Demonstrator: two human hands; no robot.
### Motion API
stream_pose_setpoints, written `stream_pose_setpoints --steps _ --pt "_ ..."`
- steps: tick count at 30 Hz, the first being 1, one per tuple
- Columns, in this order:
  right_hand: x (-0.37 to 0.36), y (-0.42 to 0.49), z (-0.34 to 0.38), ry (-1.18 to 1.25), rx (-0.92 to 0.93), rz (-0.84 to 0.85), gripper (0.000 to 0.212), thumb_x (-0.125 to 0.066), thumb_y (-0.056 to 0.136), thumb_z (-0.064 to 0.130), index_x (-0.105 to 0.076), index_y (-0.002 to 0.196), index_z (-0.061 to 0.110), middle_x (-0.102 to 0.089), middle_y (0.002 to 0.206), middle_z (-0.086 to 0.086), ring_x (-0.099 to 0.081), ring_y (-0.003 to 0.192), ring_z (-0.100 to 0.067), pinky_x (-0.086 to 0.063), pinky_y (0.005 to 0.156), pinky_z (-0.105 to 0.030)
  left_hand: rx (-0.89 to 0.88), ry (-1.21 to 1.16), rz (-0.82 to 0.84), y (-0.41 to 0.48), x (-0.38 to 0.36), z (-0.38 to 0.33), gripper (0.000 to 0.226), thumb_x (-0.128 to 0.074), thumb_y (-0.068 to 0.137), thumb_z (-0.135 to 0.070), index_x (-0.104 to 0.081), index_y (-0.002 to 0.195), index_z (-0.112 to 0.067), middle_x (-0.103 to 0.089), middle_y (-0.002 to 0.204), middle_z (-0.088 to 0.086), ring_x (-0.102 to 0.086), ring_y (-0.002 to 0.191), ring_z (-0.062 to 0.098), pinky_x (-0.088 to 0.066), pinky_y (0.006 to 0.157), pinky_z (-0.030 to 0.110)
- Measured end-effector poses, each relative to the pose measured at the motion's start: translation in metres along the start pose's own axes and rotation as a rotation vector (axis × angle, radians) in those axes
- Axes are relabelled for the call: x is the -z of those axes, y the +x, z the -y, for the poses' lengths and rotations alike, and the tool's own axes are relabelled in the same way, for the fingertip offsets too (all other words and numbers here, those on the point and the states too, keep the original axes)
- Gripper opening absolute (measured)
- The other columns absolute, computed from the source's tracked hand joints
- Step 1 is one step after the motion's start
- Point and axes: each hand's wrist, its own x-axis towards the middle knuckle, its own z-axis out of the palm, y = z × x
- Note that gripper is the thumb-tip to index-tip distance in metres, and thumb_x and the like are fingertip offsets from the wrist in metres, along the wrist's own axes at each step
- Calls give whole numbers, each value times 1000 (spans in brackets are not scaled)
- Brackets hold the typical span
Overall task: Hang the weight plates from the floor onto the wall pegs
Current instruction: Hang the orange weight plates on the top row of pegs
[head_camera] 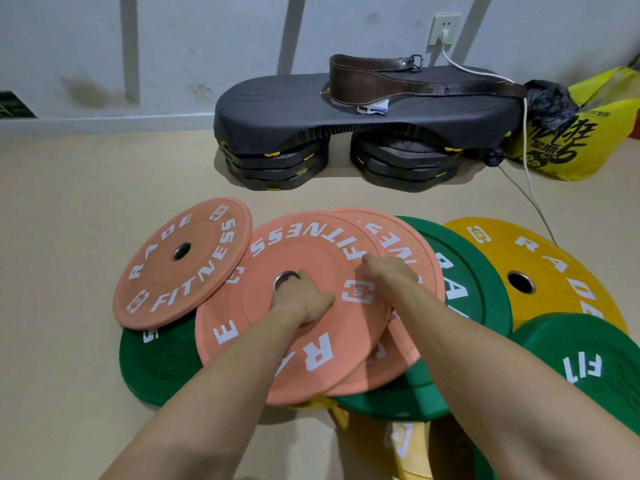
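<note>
Floor (69, 244): overlapping plates (465, 282) are piled here.
Top pink plate (249, 306): judged heavy, stiff, rubber-coated; best lifted by hole and rim.
Left hand (303, 301): hooked into the centre hole (281, 282).
Right hand (391, 271): curled on its rim.

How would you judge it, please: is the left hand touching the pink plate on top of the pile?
Touching. The head view shows the left hand resting on the top pink plate, its fingers at the centre hole.

A gym room is shown: coloured weight plates (207, 261) are spread on a beige floor (62, 237), and a leather lifting belt (374, 81) is laid on a black step platform (277, 109).
</note>
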Motion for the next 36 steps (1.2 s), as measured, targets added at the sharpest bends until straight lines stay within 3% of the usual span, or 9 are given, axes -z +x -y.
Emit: stream_pose_setpoints --steps 7,10,13,17,22,26,29,32,36 --pt "16 -28 26 223 133 119 46 -74 79 50 -56 88 9 -63 93 -8 -65 96 -32 -55 91 -44 147 -204 14 -2 31 -1 124 -45 70 -90 -2 157 -13 -49 148 10 -42 138 33 -20 111 53" --pt "25 -48 47 221 225 76 31 -80 79 33 -60 79 10 -68 90 -9 -63 77 -25 -54 72 -34 147 -456 -16 -15 48 -2 143 -54 44 -98 -2 155 -26 -48 147 9 -46 134 34 -27 113 54" --pt "50 -72 84 135 379 -100 31 -75 81 29 -65 103 9 -69 110 -10 -65 93 -31 -48 72 -30 119 -740 -74 -29 79 -9 139 -65 41 -93 -11 151 -29 -46 143 6 -50 125 35 -37 109 51" --pt "90 -121 146 19 570 -200 11 -61 88 21 -55 93 13 -66 110 -13 -64 96 -35 -47 63 -31 149 -994 -91 -49 126 -25 142 -60 37 -94 -14 151 -21 -45 132 7 -53 115 35 -46 96 47" --pt "135 -186 210 -309 976 -290 24 -70 83 30 -51 84 15 -57 84 -2 -60 84 -29 -42 63 -32 114 -1428 -179 -50 177 -54 152 -64 26 -101 -25 155 -31 -53 143 1 -58 122 27 -50 101 49" --pt "178 -205 240 -436 1200 -338 40 -77 75 55 -63 100 26 -65 98 5 -61 89 -20 -44 68 -33 139 -1701 -184 -58 202 -94 153 -70 20 -97 -32 152 -30 -65 126 -1 -70 101 26 -57 85 53" --pt "189 -195 240 -520 1244 -364 46 -74 75 62 -64 110 33 -66 111 7 -62 99 -18 -40 72 -34 252 -1853 -129 -65 201 -122 128 -69 48 -92 -27 151 -28 -57 133 -3 -65 111 30 -54 91 54" --pt "181 -168 228 -552 1269 -369 46 -67 80 67 -62 115 37 -66 117 7 -61 106 -20 -39 74 -35 235 -1849 -102 -66 181 -143 68 -44 98 -59 -37 150 -15 -51 141 -1 -53 131 29 -48 96 35" --pt "178 -133 224 -456 1316 -425 47 -57 82 74 -63 112 37 -68 106 12 -64 99 -17 -47 73 -35 272 -1885 -126 -44 173 -149 135 -67 68 -82 13 157 -20 -39 153 4 -49 134 29 -43 106 51"
